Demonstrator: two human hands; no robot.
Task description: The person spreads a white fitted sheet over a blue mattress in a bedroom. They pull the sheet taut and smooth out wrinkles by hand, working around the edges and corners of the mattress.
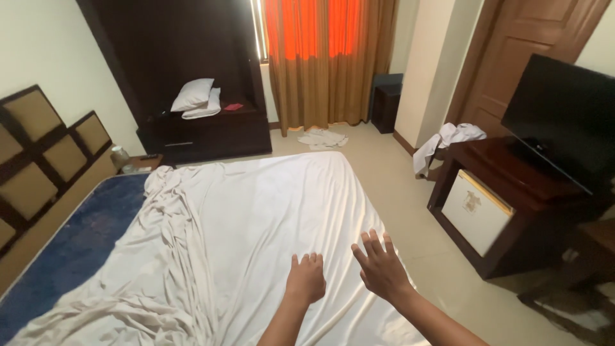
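— Bedroom with cream walls; what fills it?
— One wide blue mattress (77, 247), half covered by a rumpled white cotton bedsheet (256, 224).
— And the hands?
— Left hand (306, 279) rests curled on the sheet near its edge, gripping nothing I can tell. Right hand (381, 266) hovers beside it, fingers spread, empty.

Dark flat rectangular screen (562, 118) on wooden cabinet (506, 173), right of bed (256, 218).
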